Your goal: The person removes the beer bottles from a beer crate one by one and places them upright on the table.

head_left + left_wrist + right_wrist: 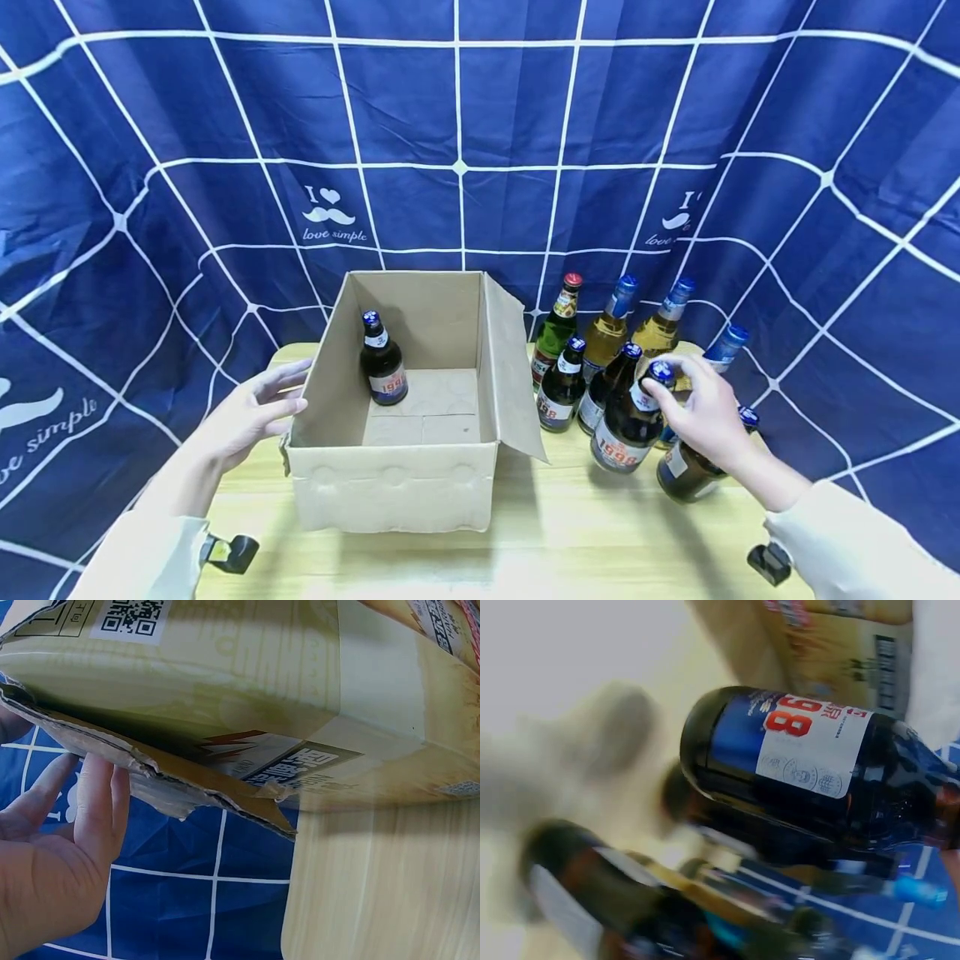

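My right hand (705,408) grips a dark brown beer bottle (621,429) by its neck, just under the blue cap. In the right wrist view this beer bottle (780,757) is sharp, its label showing, while its surroundings blur; it looks raised off the table. An open cardboard box (390,483) stands left of it. Inside, toward the box's left wall, is another dark beer bottle (384,367), upright. At the box's left side is my left hand (251,412), fingers loosely extended. The left wrist view shows that hand (67,840) against a torn cardboard flap (150,769).
Several bottles cluster right of the box: a green bottle with a red cap (555,333), clear amber bottles (604,333), and more dark ones, including a dark bottle (686,471) below my right hand. The box's right flap (513,367) sticks outward. Blue gridded cloth (510,208) hangs behind the wooden table (600,542).
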Tool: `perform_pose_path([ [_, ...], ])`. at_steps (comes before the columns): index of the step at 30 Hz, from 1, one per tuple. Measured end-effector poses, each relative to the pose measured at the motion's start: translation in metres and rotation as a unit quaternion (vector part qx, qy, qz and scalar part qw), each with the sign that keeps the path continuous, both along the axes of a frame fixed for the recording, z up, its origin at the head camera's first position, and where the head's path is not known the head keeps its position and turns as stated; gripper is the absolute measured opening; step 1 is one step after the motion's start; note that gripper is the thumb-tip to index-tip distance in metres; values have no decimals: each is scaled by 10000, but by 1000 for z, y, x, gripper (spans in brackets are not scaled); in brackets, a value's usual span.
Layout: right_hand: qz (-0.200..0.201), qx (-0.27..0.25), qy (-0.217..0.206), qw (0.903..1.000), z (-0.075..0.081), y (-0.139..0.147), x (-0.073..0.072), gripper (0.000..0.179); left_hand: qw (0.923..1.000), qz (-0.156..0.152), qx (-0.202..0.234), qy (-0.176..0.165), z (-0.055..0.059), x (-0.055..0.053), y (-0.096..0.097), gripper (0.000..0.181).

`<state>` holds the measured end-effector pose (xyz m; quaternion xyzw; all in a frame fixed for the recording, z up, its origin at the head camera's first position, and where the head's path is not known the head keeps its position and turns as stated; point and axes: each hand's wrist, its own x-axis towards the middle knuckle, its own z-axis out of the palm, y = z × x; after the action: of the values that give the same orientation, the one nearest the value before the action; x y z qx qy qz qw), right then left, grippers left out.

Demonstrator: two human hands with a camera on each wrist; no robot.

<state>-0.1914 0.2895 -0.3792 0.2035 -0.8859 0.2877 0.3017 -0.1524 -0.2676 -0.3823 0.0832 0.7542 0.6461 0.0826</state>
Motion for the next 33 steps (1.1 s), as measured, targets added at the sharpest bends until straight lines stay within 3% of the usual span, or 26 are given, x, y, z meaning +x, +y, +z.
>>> perform_pose_path([
  [5, -90, -9, -112, 9999, -32, 10, 1, 32, 10000, -1, 3, -31, -1, -1, -1, 57],
  [11, -104, 67, -90, 9999, -54, 20, -1, 35, 10000, 18, -12, -18, -1, -1, -1, 57],
  [22, -254, 93, -275, 9993, -70, 32, -6, 34, 10000, -12, 69, -13, -2, -1, -1, 56],
  [29, -483, -222, -1003, 9935, -72, 32, -5, 31, 9996, 22, 282, -80, -3, 1, -1, 54],
  [33, -680, -553, -1190, 9890, -77, 31, 0, 31, 9991, 7, 406, -98, -5, 1, 0, 52],
])
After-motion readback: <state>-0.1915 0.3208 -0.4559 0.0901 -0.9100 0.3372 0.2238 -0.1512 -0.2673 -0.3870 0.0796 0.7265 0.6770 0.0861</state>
